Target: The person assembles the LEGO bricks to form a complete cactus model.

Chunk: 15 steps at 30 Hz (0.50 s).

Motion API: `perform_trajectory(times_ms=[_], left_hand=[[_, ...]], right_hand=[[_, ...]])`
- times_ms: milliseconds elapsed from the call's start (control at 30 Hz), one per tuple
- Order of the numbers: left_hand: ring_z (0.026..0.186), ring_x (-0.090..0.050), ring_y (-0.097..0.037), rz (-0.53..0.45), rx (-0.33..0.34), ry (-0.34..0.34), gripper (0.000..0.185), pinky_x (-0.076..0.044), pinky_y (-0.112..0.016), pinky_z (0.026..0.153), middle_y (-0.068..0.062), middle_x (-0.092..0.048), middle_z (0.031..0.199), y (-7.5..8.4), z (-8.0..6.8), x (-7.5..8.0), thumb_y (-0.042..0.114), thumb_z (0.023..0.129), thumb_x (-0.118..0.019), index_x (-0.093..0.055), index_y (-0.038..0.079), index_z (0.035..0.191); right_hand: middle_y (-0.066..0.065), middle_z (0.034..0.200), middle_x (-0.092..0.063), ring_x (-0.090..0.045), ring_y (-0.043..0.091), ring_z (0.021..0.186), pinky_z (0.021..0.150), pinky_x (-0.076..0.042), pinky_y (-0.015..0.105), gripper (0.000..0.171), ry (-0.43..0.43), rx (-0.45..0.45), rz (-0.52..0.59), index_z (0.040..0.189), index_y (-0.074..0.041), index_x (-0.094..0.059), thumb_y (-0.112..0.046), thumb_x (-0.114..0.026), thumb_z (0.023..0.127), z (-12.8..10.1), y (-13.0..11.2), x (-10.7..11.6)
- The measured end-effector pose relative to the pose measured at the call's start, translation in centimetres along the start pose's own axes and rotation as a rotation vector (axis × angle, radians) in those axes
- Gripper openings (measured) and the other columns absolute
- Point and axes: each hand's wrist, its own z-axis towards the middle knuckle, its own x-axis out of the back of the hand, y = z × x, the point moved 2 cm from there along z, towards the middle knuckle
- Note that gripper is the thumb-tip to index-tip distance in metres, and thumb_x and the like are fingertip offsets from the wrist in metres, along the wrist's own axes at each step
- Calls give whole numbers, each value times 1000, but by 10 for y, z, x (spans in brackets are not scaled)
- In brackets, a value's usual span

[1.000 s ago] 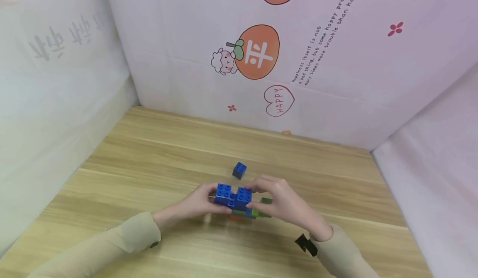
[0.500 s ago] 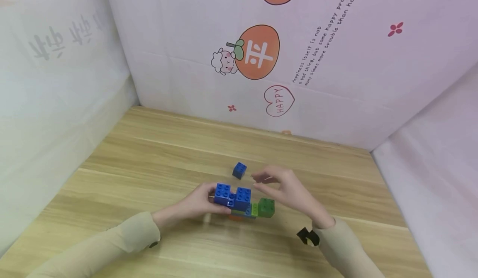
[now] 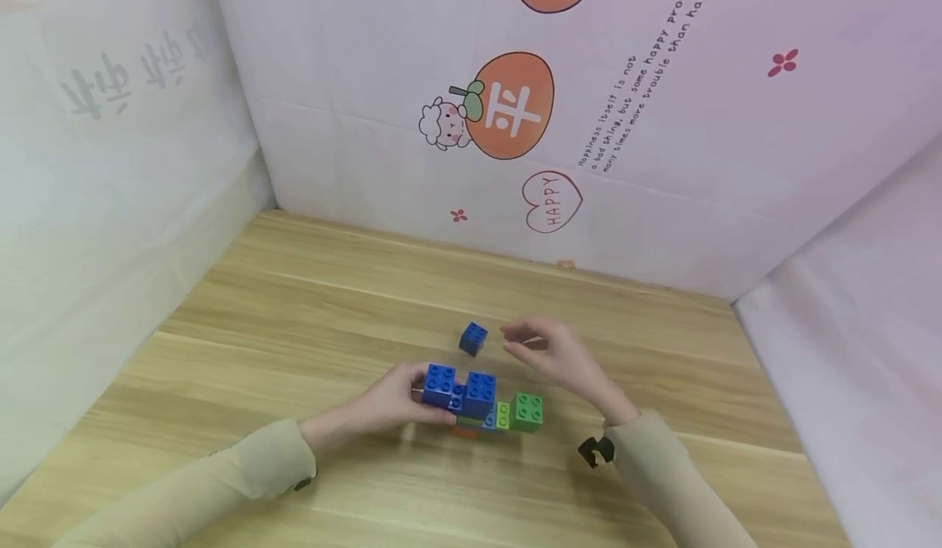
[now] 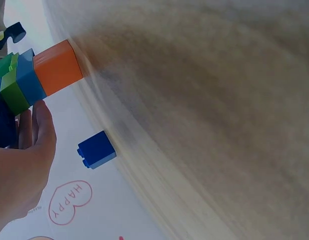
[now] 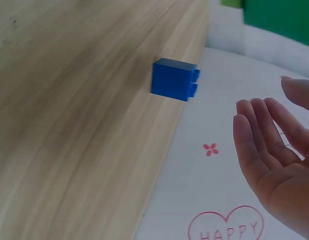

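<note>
My left hand grips the left side of a stack of toy building blocks, its thumb along the near side. Two dark blue blocks stand on top of the stack. Lower down are light green and lighter blue layers, a green block at the right end and an orange block at the bottom. Beyond the stack, a loose blue block sits on the table, studs up. My right hand hovers to the right of this loose block, apart from it. Its fingers are loosely bent and hold nothing.
A wooden tabletop lies under everything. White printed cloth walls in the back and both sides. Near the right cuff is a black strap-like piece.
My right hand has let go of the upper right blue block and moved away from the stack to beside the loose blue block. The left hand keeps its grip on the stack.
</note>
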Motion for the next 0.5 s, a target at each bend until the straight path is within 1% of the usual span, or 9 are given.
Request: perform_trajectory(times_ms=[167,333,500], left_hand=[[114,-67,-28,-33,-1,0,50,-56,-21,96,-16,-70,121,-1,-1,0,14,80,-82,-62,2,124],[114,-67,-30,-59,-13,-3,50,-57,-23,95,-17,-70,122,-3,0,0,13,80,-81,-62,1,124],[113,-67,-29,-63,-16,0,51,-57,-23,96,-17,-70,121,-4,1,0,12,79,-82,-62,1,124]], right_hand=[[20,115,-71,-70,28,103,88,-62,35,28,-19,-45,2,118,0,-66,-13,-68,93,12,15,-9],[22,113,-71,-69,31,102,87,-62,38,29,-40,-60,-1,119,5,-63,-8,-67,93,22,28,-19],[19,115,-70,-68,30,104,90,-61,40,33,-48,-99,-10,122,3,-62,-10,-68,92,31,36,-27]])
